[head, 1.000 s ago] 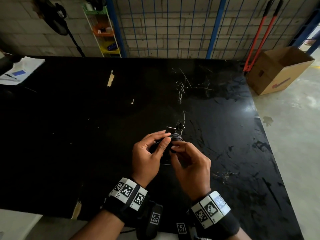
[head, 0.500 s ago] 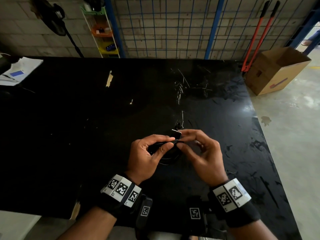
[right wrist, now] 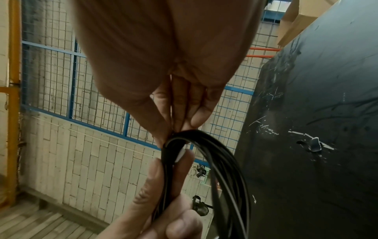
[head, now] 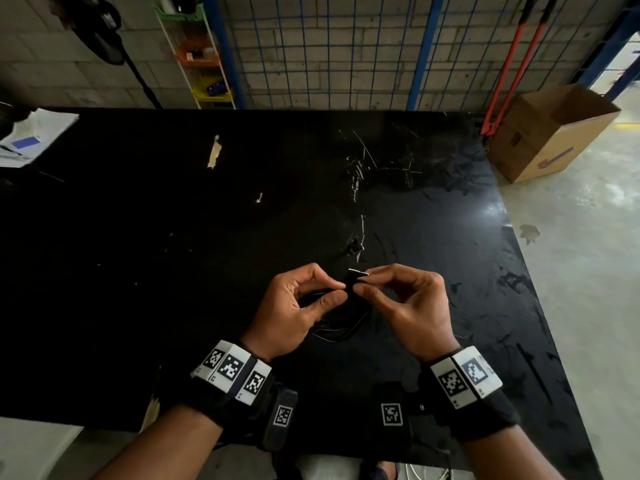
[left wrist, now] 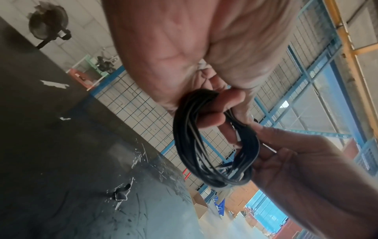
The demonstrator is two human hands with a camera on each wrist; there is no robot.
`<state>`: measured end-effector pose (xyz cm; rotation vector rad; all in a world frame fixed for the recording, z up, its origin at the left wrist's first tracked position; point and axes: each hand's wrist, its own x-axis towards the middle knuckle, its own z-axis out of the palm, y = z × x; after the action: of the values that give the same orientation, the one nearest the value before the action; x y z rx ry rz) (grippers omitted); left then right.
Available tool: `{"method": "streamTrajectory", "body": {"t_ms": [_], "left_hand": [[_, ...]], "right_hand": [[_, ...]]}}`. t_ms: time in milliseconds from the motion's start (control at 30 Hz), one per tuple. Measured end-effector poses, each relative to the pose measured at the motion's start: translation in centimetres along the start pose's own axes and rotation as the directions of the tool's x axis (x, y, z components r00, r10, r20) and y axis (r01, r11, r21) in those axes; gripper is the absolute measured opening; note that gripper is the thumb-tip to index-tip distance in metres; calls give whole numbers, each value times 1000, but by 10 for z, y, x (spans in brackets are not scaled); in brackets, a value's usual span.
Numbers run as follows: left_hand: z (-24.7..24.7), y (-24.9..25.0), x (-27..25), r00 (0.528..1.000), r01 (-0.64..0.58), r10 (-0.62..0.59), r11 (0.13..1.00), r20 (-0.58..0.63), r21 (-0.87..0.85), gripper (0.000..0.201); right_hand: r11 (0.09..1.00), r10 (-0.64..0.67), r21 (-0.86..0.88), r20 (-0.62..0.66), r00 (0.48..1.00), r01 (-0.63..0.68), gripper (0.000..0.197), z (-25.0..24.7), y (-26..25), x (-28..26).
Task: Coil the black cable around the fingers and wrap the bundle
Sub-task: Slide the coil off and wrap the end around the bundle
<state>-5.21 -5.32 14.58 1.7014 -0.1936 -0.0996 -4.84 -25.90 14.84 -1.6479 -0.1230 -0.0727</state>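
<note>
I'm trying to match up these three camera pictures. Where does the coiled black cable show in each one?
Head view: the black cable sits low in the centre, between the left hand and right hand.
Left wrist view: a round coil right of centre.
Right wrist view: loops running down from the centre.
Shared landmark: the blue wire-mesh fence.

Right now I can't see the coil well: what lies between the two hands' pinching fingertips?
The coiled black cable: the left hand and right hand pinch its top from either side, loops hanging below. The wrist views show it best.
</note>
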Motion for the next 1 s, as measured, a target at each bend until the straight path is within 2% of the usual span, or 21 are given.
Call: {"method": "streamTrajectory", "body": {"t_ms": [133,300,400,567,667,733,866,933,1000], "left_hand": [[0,0,3,993,100,-99,995,59,-23,13],[0,2,3,977,201,-198,979,80,-37,20],[0,5,4,976,190,-189,982,104,3,20],[1,10,6,990,120,-123,991,62,56,18],[2,11,10,992,95,-102,992,78,87,18],[3,10,10,989,105,-112,991,91,84,18],[6,8,9,987,156,-152,985,53,-76,23],[8,9,9,986,160,-165,964,-3,-214,26],[10,11,10,978,153,-194,919,-81,-363,21]], "right_hand": [[997,-51,-63,-17,999,50,10,0,7,-4],[998,-59,-17,-62,996,58,18,1,10,-7],[999,-33,26,-65,997,34,25,3,10,-7],[984,141,113,-17,990,-138,36,0,6,-3],[969,195,140,65,979,-203,20,-5,7,2],[971,190,136,67,980,-198,10,-5,6,3],[964,148,215,46,988,-155,11,-1,4,2],[941,157,289,95,983,-178,29,2,5,1],[914,188,322,198,962,-245,43,6,10,-3]]}}
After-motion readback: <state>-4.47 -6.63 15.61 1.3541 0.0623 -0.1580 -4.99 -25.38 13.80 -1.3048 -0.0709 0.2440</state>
